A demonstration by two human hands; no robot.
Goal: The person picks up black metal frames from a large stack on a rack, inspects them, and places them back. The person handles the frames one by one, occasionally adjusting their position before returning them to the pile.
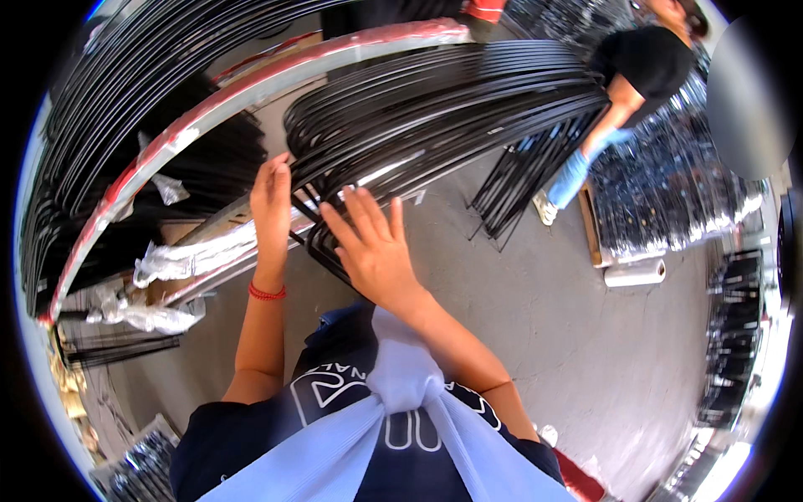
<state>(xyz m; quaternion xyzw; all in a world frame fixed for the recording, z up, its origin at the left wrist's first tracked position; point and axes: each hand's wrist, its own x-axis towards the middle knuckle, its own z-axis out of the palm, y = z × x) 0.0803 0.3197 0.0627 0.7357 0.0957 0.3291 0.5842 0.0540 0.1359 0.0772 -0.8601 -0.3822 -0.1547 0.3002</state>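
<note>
A thick stack of long black bent rods [435, 109] stretches across the upper middle, its looped ends nearest me. My left hand [272, 201] is raised at the left side of these ends, fingers stretched upward, with a red bracelet on the wrist. Against the lower looped ends lies my right hand [372, 247], fingers spread; whether its fingertips press on the rods is hard to tell. At the far end, a co-worker's arm [615, 113] reaches to the stack; that hand is mostly hidden. Shorter black rods [519, 184] hang below there.
A curved red-and-grey rack beam [192, 125] runs along the left, with more black rods [125, 75] beyond it. Clear plastic wrap [192, 255] hangs from a lower bar. To the right stand a plastic-wrapped pallet load [661, 184] and a white roll [636, 273] on the grey floor [535, 309].
</note>
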